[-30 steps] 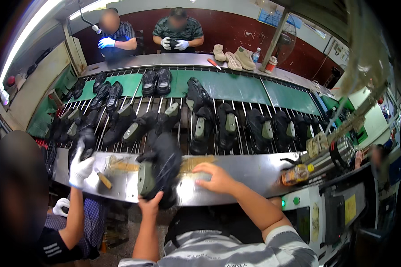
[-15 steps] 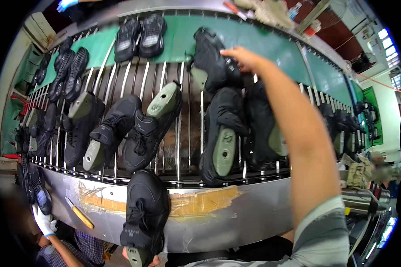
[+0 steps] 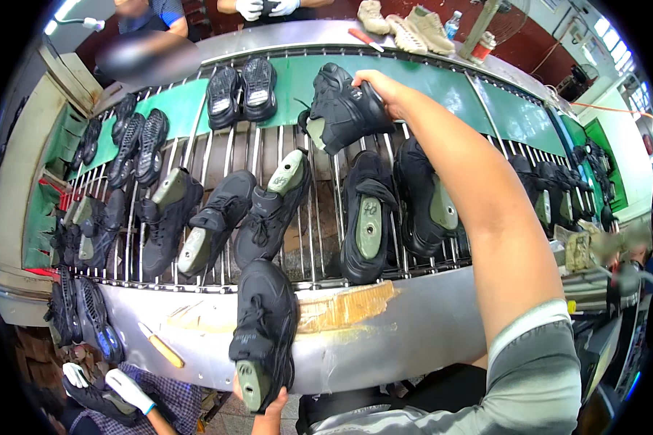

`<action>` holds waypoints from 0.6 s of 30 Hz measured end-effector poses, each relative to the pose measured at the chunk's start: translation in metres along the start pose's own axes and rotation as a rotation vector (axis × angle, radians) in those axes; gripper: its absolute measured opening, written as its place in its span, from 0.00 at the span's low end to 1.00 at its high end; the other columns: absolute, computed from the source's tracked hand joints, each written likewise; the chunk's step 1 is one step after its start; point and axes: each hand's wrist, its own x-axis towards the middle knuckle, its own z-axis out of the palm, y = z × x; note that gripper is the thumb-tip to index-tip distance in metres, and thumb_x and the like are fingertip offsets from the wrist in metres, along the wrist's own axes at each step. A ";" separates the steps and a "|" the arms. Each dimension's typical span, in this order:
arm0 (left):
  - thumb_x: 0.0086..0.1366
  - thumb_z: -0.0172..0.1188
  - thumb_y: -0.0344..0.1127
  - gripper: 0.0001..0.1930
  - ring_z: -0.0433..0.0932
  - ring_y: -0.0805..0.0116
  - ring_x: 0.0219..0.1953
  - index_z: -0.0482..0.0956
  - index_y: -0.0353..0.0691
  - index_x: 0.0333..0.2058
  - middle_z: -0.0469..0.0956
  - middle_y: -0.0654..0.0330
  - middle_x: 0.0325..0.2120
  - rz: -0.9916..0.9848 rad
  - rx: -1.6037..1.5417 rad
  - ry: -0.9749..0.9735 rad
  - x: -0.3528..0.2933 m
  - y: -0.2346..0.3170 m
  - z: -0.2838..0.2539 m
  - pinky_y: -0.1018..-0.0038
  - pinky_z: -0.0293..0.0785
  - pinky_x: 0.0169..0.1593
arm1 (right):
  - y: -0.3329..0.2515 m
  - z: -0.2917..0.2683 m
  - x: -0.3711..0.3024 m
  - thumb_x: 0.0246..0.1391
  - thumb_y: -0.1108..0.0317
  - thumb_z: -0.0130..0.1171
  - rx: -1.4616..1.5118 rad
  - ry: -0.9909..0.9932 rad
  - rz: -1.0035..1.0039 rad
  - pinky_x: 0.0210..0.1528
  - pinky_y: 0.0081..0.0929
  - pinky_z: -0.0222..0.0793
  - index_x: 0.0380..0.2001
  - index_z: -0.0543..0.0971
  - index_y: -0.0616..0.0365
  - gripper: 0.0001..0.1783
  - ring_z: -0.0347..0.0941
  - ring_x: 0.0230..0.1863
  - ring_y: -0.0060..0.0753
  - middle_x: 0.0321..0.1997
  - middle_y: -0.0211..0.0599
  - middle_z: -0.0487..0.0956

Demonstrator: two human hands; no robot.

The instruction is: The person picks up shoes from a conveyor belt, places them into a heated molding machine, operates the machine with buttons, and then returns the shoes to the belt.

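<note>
Low at the front, my left hand (image 3: 268, 415) is closed around the heel end of a black lace-up shoe (image 3: 263, 308), whose green shoe last (image 3: 254, 384) shows in the opening. The toe of this shoe points away from me, over the steel edge. My right hand (image 3: 382, 93) reaches far across the conveyor and grips one end of another black shoe (image 3: 341, 109). That shoe is tilted on its side, with a green last (image 3: 316, 132) showing at its left. Just nearer than it lies a black shoe (image 3: 366, 217) on the rods.
Several black shoes on green lasts, such as one shoe (image 3: 272, 217), lie on the metal-rod conveyor (image 3: 315, 250). Black soles (image 3: 259, 90) sit on a green sheet (image 3: 442, 94). A yellow-handled knife (image 3: 163, 348) rests on the steel edge (image 3: 399, 341). Gloved co-workers' hands (image 3: 130, 391) are at lower left and across.
The view has shifted, so the scene sits further right. My right hand has closed more around the far shoe, which has turned. A co-worker's gloved hand has left the sole at lower left.
</note>
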 end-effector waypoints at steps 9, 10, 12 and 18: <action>0.56 0.56 0.34 0.25 0.57 0.43 0.63 0.60 0.38 0.51 0.62 0.44 0.55 0.498 -0.090 0.428 -0.003 0.108 -0.005 0.45 0.47 0.67 | 0.140 -0.076 -0.320 0.44 0.60 0.51 0.713 -0.030 -0.448 0.57 0.41 0.72 0.62 0.65 0.61 0.38 0.77 0.50 0.43 0.53 0.51 0.77; 0.55 0.55 0.29 0.22 0.56 0.44 0.65 0.63 0.37 0.49 0.63 0.45 0.56 0.597 -0.150 0.354 0.001 0.129 -0.002 0.48 0.45 0.68 | 0.188 -0.091 -0.356 0.42 0.59 0.49 0.778 -0.054 -0.394 0.60 0.41 0.69 0.62 0.65 0.62 0.40 0.76 0.53 0.47 0.56 0.52 0.75; 0.53 0.54 0.22 0.16 0.66 0.42 0.59 0.69 0.35 0.43 0.71 0.44 0.49 0.663 -0.360 0.140 0.027 0.168 0.026 0.48 0.55 0.65 | 0.299 -0.103 -0.431 0.40 0.59 0.49 1.141 0.011 -0.390 0.64 0.41 0.65 0.64 0.63 0.63 0.43 0.72 0.57 0.51 0.60 0.54 0.72; 0.52 0.66 0.40 0.18 0.63 0.43 0.63 0.83 0.50 0.44 0.62 0.41 0.62 0.414 0.134 -0.263 0.153 0.208 0.199 0.61 0.61 0.64 | 0.477 -0.033 -0.634 0.24 0.61 0.56 1.042 0.480 -0.350 0.65 0.43 0.65 0.66 0.60 0.64 0.55 0.71 0.59 0.53 0.63 0.52 0.69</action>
